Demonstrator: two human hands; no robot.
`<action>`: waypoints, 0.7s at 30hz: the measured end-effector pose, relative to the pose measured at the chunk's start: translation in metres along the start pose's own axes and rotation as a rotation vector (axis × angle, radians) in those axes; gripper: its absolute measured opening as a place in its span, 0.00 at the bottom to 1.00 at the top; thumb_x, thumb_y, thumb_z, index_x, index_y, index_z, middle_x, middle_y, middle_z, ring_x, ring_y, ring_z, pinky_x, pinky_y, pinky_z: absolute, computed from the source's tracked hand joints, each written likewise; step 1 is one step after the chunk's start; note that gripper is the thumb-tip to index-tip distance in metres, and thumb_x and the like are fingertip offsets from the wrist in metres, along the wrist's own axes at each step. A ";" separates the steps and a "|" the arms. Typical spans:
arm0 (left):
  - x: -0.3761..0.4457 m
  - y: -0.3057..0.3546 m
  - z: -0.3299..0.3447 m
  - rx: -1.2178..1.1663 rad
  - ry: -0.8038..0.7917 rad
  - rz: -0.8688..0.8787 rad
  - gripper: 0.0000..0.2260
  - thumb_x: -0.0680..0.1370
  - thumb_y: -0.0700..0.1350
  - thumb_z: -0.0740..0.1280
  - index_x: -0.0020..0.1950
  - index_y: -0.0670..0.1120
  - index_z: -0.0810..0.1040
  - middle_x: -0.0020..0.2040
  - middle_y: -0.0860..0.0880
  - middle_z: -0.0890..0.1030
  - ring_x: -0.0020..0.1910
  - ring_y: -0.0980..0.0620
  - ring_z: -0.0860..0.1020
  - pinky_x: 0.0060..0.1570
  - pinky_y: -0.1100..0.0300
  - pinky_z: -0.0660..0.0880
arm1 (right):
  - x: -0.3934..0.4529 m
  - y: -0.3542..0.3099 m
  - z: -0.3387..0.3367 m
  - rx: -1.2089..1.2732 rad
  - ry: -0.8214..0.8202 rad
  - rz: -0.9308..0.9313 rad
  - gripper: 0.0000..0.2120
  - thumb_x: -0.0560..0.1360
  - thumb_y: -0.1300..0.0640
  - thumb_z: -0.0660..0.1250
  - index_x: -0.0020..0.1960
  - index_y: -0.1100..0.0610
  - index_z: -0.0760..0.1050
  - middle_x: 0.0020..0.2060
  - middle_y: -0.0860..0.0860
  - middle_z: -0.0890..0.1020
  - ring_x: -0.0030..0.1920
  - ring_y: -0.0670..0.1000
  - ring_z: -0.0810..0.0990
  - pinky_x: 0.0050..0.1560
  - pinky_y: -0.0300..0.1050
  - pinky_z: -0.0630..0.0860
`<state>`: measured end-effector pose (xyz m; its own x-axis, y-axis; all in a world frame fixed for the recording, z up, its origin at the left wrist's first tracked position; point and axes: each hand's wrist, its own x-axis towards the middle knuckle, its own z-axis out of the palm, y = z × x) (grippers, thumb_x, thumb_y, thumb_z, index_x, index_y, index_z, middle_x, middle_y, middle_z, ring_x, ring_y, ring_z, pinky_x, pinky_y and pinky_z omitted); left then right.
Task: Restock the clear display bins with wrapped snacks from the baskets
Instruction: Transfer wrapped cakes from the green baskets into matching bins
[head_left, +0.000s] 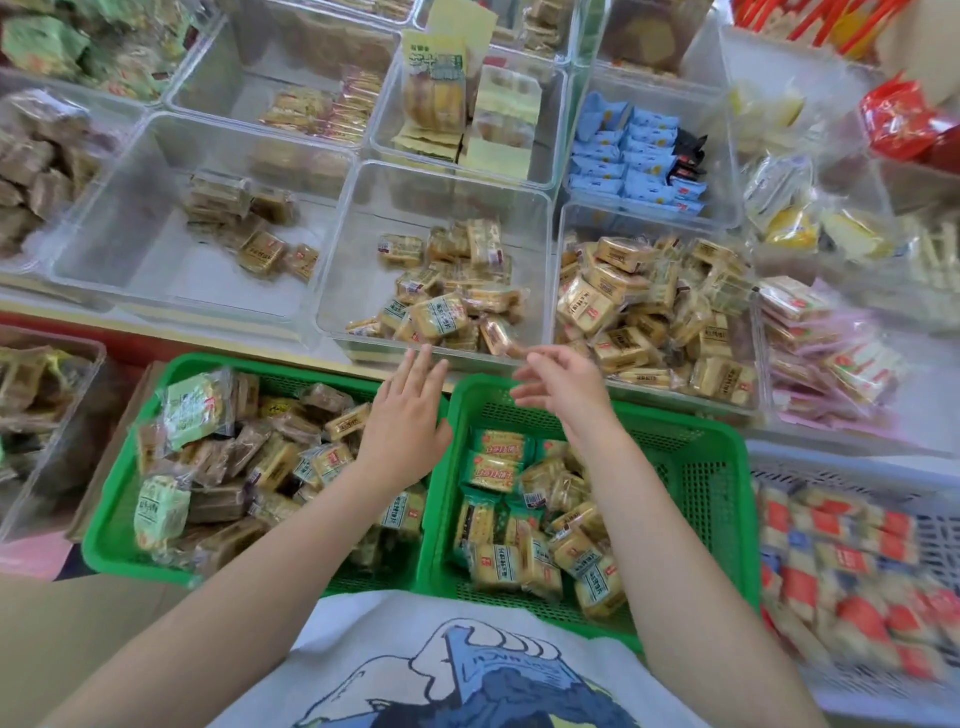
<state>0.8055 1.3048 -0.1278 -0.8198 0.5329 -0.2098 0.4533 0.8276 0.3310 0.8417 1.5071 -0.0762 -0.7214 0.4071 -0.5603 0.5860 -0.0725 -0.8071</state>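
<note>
Both your hands are empty now. Your left hand (410, 410) is flat with straight fingers, over the far rim where the two green baskets meet. Your right hand (563, 382) is loosely spread, with fingers relaxed and gripping nothing, above the far edge of the right green basket (722, 499). Both hands are just near the front wall of the middle clear bin (447, 187).

The wrapped snacks are in three places. The right basket holds yellow and green packs (498, 462) on its left side, and its right side is bare mesh. The left green basket (104, 519) is filled with brown and pale packs. The middle bin already has a small pile of yellow packs (447, 301) at its near right corner, and much of its floor is free. The bin on the right (748, 395) is heaped high with tan packs.

My judgement is that you are between two loads, so the risks are in the next pick:
- The packs look alike, so you could take from the wrong basket and mix kinds in one bin.
- The right bin is nearly full, and more packs there may slide over its wall.
- Slippery wrappers can drop between basket and shelf if you take too many.
- If you press on the basket rim, it may tip.
</note>
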 end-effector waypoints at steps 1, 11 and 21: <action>-0.003 0.005 0.002 -0.056 0.009 0.016 0.31 0.81 0.48 0.61 0.82 0.47 0.53 0.81 0.44 0.56 0.80 0.45 0.54 0.77 0.49 0.56 | -0.009 0.016 -0.010 -0.058 0.016 0.020 0.06 0.82 0.60 0.64 0.57 0.60 0.78 0.47 0.57 0.84 0.39 0.51 0.84 0.42 0.43 0.83; -0.022 0.039 0.034 -0.154 -0.420 0.157 0.26 0.83 0.50 0.62 0.79 0.52 0.58 0.63 0.50 0.80 0.47 0.49 0.82 0.49 0.48 0.81 | -0.060 0.134 -0.058 -1.048 -0.148 0.179 0.08 0.79 0.52 0.69 0.53 0.56 0.76 0.49 0.54 0.82 0.41 0.49 0.79 0.39 0.42 0.77; -0.024 0.064 0.033 -0.279 -0.502 0.133 0.23 0.83 0.47 0.63 0.78 0.53 0.62 0.60 0.52 0.78 0.53 0.52 0.79 0.54 0.52 0.80 | -0.076 0.150 -0.062 -0.871 -0.054 0.016 0.15 0.74 0.53 0.74 0.56 0.52 0.72 0.63 0.49 0.71 0.53 0.49 0.76 0.47 0.40 0.76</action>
<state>0.8655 1.3509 -0.1321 -0.4653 0.7038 -0.5368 0.3761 0.7062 0.5999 1.0072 1.5221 -0.1430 -0.7145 0.3662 -0.5962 0.6536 0.6534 -0.3819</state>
